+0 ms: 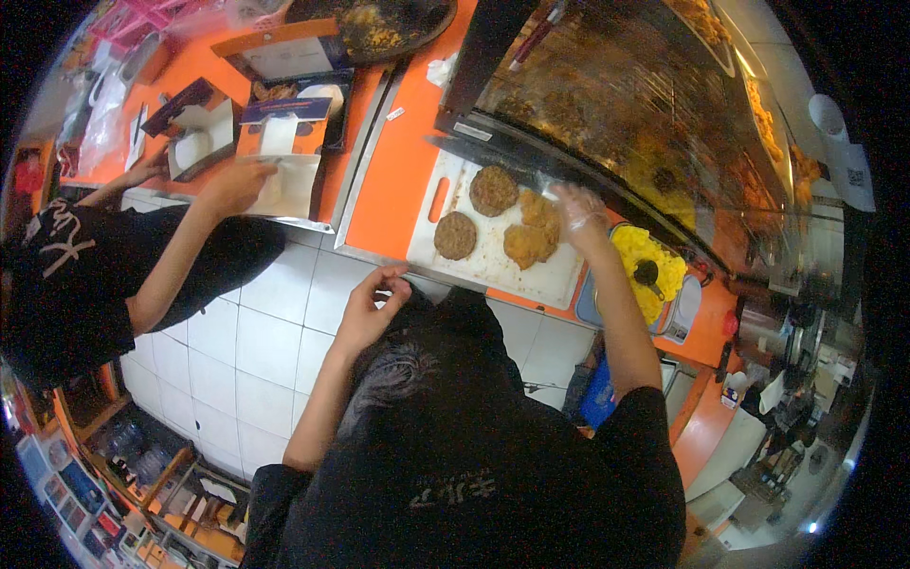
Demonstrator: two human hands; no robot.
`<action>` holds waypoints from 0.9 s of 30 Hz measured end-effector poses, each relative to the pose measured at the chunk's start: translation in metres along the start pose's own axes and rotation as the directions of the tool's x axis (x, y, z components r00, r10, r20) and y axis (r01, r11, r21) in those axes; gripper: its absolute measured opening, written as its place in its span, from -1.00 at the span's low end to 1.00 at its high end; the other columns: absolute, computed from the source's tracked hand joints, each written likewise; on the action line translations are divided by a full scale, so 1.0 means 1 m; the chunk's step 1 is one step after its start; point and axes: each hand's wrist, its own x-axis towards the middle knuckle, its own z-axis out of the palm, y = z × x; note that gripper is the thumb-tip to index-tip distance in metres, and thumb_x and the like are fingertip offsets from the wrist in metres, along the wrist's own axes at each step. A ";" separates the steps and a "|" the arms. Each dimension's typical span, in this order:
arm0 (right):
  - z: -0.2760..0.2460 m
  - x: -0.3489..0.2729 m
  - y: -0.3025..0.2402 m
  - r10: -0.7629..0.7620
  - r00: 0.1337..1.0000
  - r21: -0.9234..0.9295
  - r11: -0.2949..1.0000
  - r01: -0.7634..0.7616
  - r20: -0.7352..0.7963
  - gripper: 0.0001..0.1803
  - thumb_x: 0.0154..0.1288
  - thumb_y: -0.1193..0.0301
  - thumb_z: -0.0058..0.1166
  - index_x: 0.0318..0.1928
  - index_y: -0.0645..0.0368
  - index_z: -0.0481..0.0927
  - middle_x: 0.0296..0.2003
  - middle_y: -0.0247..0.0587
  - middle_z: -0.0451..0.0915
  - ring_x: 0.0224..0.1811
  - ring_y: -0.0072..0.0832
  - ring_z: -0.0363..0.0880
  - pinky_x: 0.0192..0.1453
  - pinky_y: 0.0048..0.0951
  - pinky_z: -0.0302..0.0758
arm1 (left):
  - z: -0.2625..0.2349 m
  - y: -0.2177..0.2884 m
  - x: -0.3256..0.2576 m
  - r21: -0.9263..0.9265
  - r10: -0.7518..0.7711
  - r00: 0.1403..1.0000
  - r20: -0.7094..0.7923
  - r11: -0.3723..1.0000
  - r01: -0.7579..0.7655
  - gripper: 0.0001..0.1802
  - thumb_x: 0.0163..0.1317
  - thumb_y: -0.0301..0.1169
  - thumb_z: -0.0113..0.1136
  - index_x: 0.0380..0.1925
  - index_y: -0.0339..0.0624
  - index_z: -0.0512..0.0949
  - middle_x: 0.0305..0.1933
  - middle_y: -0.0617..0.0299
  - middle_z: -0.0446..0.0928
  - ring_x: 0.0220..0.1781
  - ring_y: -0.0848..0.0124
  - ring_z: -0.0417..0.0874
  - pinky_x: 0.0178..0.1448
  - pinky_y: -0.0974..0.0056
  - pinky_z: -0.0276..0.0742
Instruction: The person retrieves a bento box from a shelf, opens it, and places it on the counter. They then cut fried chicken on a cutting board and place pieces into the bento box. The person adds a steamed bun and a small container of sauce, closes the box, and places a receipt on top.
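My right hand (582, 216), in a clear plastic glove, reaches over the right side of a white cutting board (559, 283). Nothing shows in its fingers, which look stretched out though slightly blurred. Just left of them lie pieces of breaded fried chicken (533, 232). Two round brown patties, an upper one (494, 191) and a lower one (455, 235), rest on the board's left half. My left hand (373, 302) is bare and hangs at the counter's front edge, left of the board. Its fingers are loosely bent and apart, and it holds nothing.
Beyond the board stands a glass display case (607, 104) with fried food. A tray of yellow food (652, 270) with a dark round utensil sits at right. At left, a co-worker's hand (237, 187) is at an open food box (284, 137). A dark pan (379, 28) lies behind.
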 end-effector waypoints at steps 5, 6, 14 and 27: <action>0.005 0.016 0.033 -0.219 0.970 0.202 0.960 0.195 0.103 -0.38 0.30 0.58 -0.08 0.39 0.10 0.30 0.25 0.19 0.43 0.27 0.17 0.43 0.37 0.02 0.41 | 0.004 -0.004 -0.006 0.003 -0.012 0.999 -0.042 1.000 0.012 -0.64 0.31 -0.48 0.27 0.10 -0.29 0.56 -0.22 0.29 0.64 -0.09 0.52 0.63 0.02 0.38 0.52; 0.007 0.017 0.034 -0.269 0.961 0.194 0.948 0.254 0.058 -0.36 0.29 0.59 -0.07 0.41 0.09 0.28 0.26 0.20 0.42 0.28 0.17 0.42 0.38 0.03 0.40 | 0.005 -0.004 -0.007 0.003 -0.009 0.999 -0.049 1.000 0.010 -0.64 0.31 -0.48 0.27 0.09 -0.29 0.56 -0.22 0.29 0.64 -0.09 0.52 0.63 0.02 0.37 0.52; -0.014 0.002 0.025 -0.200 0.979 0.203 0.961 0.188 0.039 -0.35 0.29 0.48 0.08 0.39 0.03 0.28 0.24 0.14 0.45 0.23 0.10 0.49 0.26 0.04 0.46 | 0.014 0.002 0.002 0.038 -0.010 0.991 -0.132 0.999 0.016 -0.66 0.29 -0.49 0.28 0.05 -0.32 0.56 -0.19 0.22 0.64 -0.07 0.42 0.63 0.05 0.32 0.52; 0.041 -0.081 -0.099 -0.215 0.966 0.448 0.884 0.131 0.142 -0.64 0.44 0.19 -0.11 0.12 0.05 0.52 -0.37 0.21 0.62 -0.33 0.16 0.64 -0.23 0.15 0.57 | 0.034 0.066 0.155 0.679 0.811 0.585 -0.027 0.444 -0.584 -0.69 0.25 -0.40 0.25 0.00 -0.13 0.59 -0.05 0.07 0.55 0.11 0.06 0.52 0.25 0.02 0.37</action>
